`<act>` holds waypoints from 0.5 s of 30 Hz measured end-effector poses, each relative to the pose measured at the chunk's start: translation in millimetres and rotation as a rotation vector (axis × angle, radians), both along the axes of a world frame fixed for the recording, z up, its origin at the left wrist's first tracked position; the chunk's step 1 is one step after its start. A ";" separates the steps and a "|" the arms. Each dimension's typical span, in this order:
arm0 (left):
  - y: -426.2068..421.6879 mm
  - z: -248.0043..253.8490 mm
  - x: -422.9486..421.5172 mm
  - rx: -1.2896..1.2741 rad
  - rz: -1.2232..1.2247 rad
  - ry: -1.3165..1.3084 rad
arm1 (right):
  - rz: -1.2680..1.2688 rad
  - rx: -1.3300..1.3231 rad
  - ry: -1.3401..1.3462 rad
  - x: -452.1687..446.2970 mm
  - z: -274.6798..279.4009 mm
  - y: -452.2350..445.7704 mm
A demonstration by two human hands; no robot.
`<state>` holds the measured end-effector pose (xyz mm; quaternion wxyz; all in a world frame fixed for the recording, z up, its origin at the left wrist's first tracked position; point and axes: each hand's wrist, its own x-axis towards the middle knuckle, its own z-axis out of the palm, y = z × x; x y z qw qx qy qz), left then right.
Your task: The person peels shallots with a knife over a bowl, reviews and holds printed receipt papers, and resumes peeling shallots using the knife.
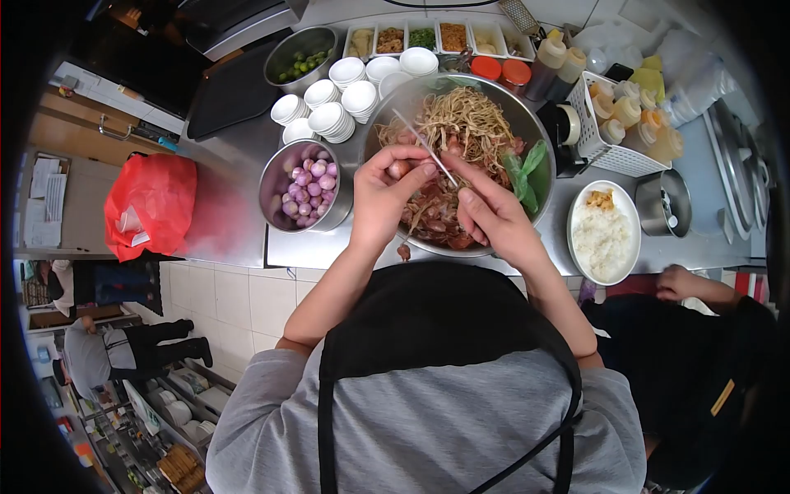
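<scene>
My left hand (387, 189) is closed around a brown-skinned shallot (398, 169), held between thumb and fingers. In my right hand (494, 210) is a thin knife (424, 144), its narrow blade pointing up and to the left. Both hands are over a large steel bowl (539, 123). Inside it lie unpeeled shallots with long dry stalks (465, 115), loose skins (436, 218) and a green plastic bag (527, 177). Left of my hands, a smaller steel bowl (267, 198) holds peeled purple shallots (309, 189).
Stacked white cups (333, 122), a pot of limes (300, 66) and condiment trays (420, 37) stand behind. To the right are a plate of rice (605, 239), a bottle basket (634, 156) and a co-worker's hand (679, 281). A red bag (152, 202) sits at left.
</scene>
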<state>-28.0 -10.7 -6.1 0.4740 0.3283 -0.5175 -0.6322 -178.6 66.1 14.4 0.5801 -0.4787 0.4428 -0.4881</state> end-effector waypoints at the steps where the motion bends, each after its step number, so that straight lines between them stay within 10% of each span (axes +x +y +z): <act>1: 0.5 1.4 0.3 0.000 0.000 0.000 | -0.015 0.001 0.055 1.8 2.5 0.9; 15: -4.6 -6.0 5.9 0.290 -0.184 0.223 | -0.026 0.171 -0.275 -3.7 -11.4 -5.6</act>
